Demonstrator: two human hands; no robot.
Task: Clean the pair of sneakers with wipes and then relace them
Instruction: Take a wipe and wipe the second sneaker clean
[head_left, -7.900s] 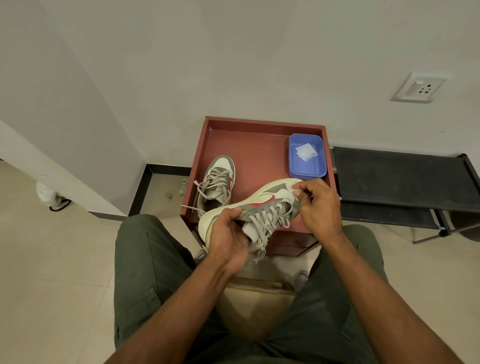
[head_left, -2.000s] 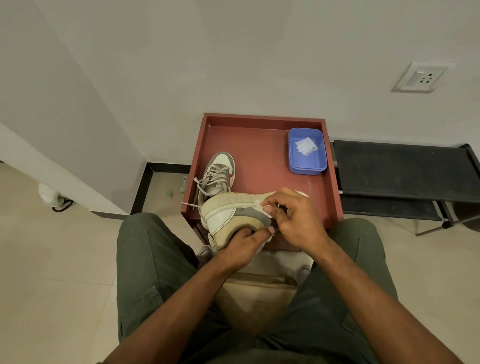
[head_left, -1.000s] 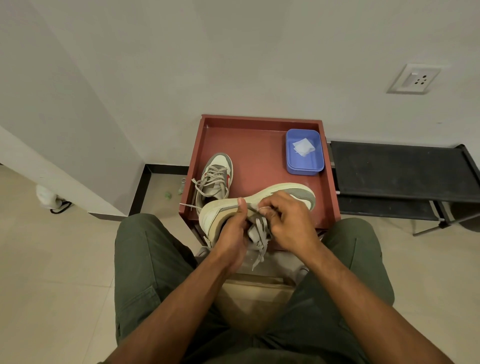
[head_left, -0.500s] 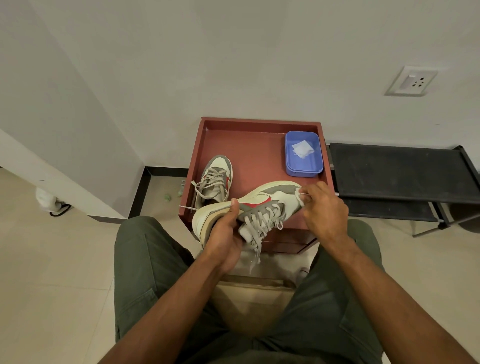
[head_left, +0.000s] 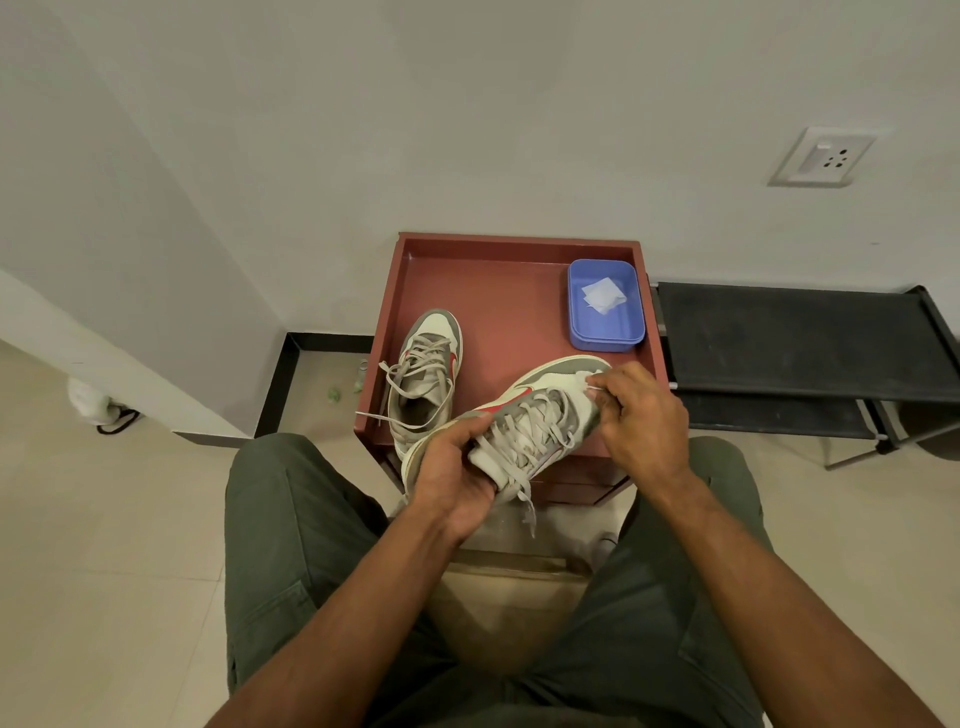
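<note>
Right now the held sneaker lies on its side above the near edge of the red tray, toe pointing away to the right, heel toward the person. The left hand wraps around the heel end, fingers curled over the collar and thumb up beside the red swoosh, gripping it firmly. The right hand sits at the toe, fingers closed and pinching a small white wipe against the pale toe cap. The shoe has a cream rubber sole, grey suede-like panels and flat grey laces that hang loose, one end dangling below the left hand.

Just beside it to the left, the second sneaker stands upright on the tray, toe away, its laces slack and one end trailing over the tray's left rim. At the far right corner of the tray sits a blue plastic box, rectangular with rounded corners, holding a folded white wipe. The tray is square with a low raised rim and a smooth matte surface.

To the right stands a black rack with a flat fabric-like top. Green trousers frame the bottom, over pale floor tiles.
</note>
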